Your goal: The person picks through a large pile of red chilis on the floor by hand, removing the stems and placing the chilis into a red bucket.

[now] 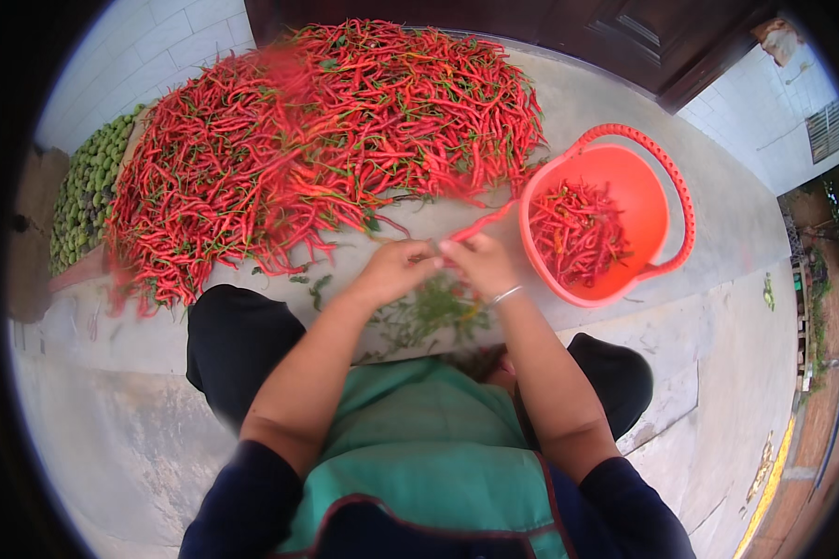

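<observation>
My right hand (pixel 483 265) pinches a long red chili pepper (pixel 487 220), which points up and right toward the bucket and is blurred by motion. Close beside it, nearly touching, my left hand (pixel 396 272) has its thumb and fingers pressed together; whatever is between them is too small to make out. Below both hands lies a loose heap of green stems and leaves (pixel 429 315). Ahead and to the left spreads a large pile of red chili peppers (pixel 345 121). An orange-red plastic bucket (pixel 651 200) stands right of my hands, with chili peppers (pixel 578 233) inside.
The bucket's braided handle (pixel 685 200) leans to the right. Green round fruits (pixel 89 191) are heaped at the far left. Behind the chili pile is a dark brown door (pixel 606 42). My knees (pixel 238 340) flank the stems on the concrete floor (pixel 140 438).
</observation>
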The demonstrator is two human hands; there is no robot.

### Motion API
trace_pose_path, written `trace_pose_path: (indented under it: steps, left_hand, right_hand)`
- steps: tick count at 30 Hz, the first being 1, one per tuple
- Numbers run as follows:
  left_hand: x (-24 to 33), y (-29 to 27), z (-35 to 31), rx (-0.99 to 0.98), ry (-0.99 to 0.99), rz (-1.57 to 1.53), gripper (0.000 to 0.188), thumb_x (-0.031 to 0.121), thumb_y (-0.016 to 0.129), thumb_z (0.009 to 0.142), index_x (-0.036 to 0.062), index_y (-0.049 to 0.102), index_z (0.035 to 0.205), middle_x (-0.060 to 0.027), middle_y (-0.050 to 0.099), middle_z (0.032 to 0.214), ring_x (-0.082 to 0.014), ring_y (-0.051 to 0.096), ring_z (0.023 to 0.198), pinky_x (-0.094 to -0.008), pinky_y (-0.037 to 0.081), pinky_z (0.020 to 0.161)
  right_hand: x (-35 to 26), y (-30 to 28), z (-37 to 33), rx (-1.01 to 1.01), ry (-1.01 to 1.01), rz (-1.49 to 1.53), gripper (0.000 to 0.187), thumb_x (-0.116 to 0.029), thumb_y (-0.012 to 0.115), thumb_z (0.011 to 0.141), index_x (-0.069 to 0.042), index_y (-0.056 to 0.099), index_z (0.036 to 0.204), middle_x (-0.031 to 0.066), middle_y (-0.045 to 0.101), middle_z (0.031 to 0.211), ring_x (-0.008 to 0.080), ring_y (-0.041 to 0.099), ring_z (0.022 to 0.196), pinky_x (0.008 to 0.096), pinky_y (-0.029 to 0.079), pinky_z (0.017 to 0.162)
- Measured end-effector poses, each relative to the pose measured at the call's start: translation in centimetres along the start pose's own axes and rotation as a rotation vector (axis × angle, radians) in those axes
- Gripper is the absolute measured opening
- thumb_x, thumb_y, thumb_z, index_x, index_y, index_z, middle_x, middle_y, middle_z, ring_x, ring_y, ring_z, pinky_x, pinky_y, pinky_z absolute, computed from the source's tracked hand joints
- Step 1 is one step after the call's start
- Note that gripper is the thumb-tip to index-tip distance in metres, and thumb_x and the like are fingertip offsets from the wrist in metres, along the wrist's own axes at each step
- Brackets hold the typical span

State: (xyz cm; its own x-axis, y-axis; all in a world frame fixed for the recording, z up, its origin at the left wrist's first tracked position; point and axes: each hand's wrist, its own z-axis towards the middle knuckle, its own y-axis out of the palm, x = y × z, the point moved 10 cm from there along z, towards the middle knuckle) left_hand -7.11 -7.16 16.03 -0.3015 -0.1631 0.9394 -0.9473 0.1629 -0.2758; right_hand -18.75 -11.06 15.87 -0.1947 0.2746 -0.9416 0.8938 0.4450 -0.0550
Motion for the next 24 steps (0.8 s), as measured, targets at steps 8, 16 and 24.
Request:
trace_pose_path:
  steps: [8,16,24]
  left_hand:
    - [-0.2,1.2,0.0,-0.121,0.094,0.154,0.022,0.024,0.061,0.086,0.0036,0.064,0.094,-0.0053,0.060,0.078,-0.0114,0.053,0.075,-0.0279,0.043,0.069]
    - [1.9,1.9,-1.3,-0.248,0.035,-0.396,0.017,0.019,0.052,0.090,0.0037,0.060,0.089,-0.0038,0.063,0.079,-0.0105,0.058,0.070,-0.0235,0.046,0.066]
    - [-2.2,0.9,-1.4,-0.255,-0.338,-0.534,0.023,0.018,0.052,0.087,0.0014,0.055,0.103,-0.0105,0.065,0.085,-0.0141,0.061,0.066,-0.0245,0.049,0.060]
  right_hand:
    - [0.9,1.3,0.2,-0.200,0.014,0.021,0.021,-0.021,0.064,0.083,-0.005,0.060,0.094,-0.0006,0.055,0.067,0.0042,0.042,0.048,0.0179,0.033,0.042]
    - [-0.6,2.0,-0.9,-0.502,0.036,0.686,0.020,-0.018,0.062,0.085,-0.004,0.056,0.098,0.0005,0.053,0.074,0.0026,0.037,0.047,0.0162,0.027,0.039]
    - [-1.4,-0.2,-0.2,-0.298,-0.006,0.034,0.019,-0.016,0.063,0.084,-0.003,0.059,0.097,-0.0013,0.053,0.068,0.0032,0.039,0.049,0.0183,0.030,0.040]
